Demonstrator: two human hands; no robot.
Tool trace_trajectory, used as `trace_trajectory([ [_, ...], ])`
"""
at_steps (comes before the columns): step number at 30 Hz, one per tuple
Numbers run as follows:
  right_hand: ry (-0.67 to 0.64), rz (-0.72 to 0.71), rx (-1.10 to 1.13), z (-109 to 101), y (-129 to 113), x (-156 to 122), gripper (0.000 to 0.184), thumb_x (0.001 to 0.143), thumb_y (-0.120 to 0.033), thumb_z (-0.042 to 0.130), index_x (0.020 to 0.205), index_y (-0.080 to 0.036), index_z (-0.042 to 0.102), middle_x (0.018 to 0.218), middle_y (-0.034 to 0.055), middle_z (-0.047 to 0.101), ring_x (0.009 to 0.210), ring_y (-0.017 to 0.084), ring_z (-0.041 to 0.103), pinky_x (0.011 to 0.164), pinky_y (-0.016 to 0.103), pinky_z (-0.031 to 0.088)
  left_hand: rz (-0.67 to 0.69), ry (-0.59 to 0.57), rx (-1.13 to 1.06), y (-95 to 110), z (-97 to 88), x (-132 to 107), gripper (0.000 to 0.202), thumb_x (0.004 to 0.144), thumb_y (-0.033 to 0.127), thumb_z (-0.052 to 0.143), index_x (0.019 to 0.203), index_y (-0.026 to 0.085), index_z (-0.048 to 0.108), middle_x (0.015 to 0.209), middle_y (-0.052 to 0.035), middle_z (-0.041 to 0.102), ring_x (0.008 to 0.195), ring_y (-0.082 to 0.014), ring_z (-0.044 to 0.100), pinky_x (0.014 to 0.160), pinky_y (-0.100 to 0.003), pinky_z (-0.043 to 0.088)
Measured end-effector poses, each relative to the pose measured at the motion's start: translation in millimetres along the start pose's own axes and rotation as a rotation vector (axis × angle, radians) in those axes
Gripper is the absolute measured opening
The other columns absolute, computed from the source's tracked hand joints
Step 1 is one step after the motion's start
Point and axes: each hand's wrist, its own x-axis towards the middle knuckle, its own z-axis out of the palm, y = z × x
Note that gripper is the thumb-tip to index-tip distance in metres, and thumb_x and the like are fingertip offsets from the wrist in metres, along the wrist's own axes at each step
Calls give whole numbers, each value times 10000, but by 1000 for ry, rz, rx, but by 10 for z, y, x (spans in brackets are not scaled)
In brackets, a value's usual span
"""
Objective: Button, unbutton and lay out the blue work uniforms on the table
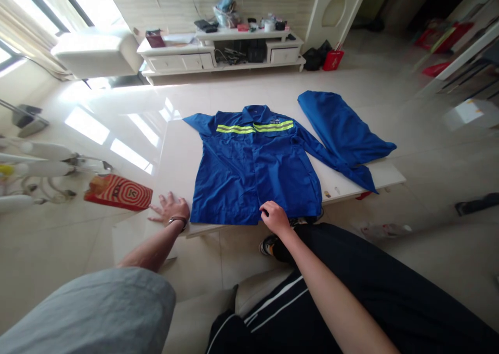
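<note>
A blue work jacket (253, 167) with a yellow reflective stripe lies spread flat, front up, on a low white table (179, 156). Its right sleeve stretches toward the table's right end. My left hand (170, 207) rests flat on the table with fingers spread, just left of the jacket's bottom hem. My right hand (275, 217) is closed in a pinch on the jacket's bottom hem near its middle. A second blue garment (343, 128) lies folded at the table's far right.
A red patterned bag (118, 192) lies on the floor left of the table. A white TV cabinet (222, 52) with clutter stands at the back wall. A white armchair (97, 52) stands back left. A red bag (332, 59) sits by the cabinet.
</note>
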Motion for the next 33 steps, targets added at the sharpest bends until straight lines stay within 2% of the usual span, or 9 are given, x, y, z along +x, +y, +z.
trace_trajectory([
  [2,57,-21,-9,-10,-69,26,278,956,-97,449,1024,-204,696,1066,80,698,1089,210,601,987,293,453,13,12,-15,5,-7,-15,606,1044,472,338,1582,198,387,1710,-121,239,1527,-447,108,1149,-777,75],
  [5,106,-96,-31,0,-209,74,337,970,-103,458,1179,-204,703,1123,87,695,1101,214,596,1002,301,449,23,17,-27,13,-8,-29,606,1044,467,338,1584,194,385,1707,-134,244,1528,-440,95,1144,-782,65],
  [7,54,-172,-63,32,-278,98,359,967,-100,490,1209,-226,722,1103,80,699,1076,221,589,983,321,450,9,28,-12,20,-4,-30,597,1032,459,351,1576,219,401,1705,-122,264,1538,-430,100,1152,-778,89],
  [10,-73,-258,-123,100,-284,109,343,964,-94,528,1130,-249,784,1022,70,700,1018,223,578,902,337,449,-17,47,16,27,5,-22,592,1010,469,365,1561,262,430,1698,-102,301,1550,-418,141,1165,-768,147],
  [14,-122,-253,-191,182,-181,78,397,952,-57,521,1139,-274,796,1047,70,681,1023,217,561,859,341,434,-15,45,16,25,16,-13,603,1001,469,363,1564,264,426,1697,-106,307,1550,-424,171,1152,-779,189],
  [17,-125,-250,-217,218,-121,42,345,943,-61,543,1032,-262,808,1077,74,661,1037,214,552,851,340,433,-20,51,22,20,22,-10,602,999,470,367,1563,268,430,1698,-96,312,1550,-425,174,1152,-780,196],
  [23,-33,-297,-237,293,-73,-19,104,929,-173,660,992,-183,742,1071,76,645,1028,214,549,860,330,449,-16,57,43,-1,45,5,610,1000,478,359,1569,272,426,1701,-83,309,1547,-440,178,1150,-795,179],
  [28,27,-312,-352,346,-80,-26,136,942,-111,592,919,-185,704,1026,86,648,992,227,549,834,336,449,-6,68,45,-19,68,16,626,992,512,361,1565,270,434,1700,-85,309,1547,-463,168,1150,-801,162],
  [33,184,-210,-362,185,-69,51,220,970,-92,509,861,-186,676,953,97,639,950,245,540,864,355,457,-10,68,46,-13,60,15,620,997,502,346,1564,267,434,1699,-80,314,1552,-450,164,1161,-791,153],
])
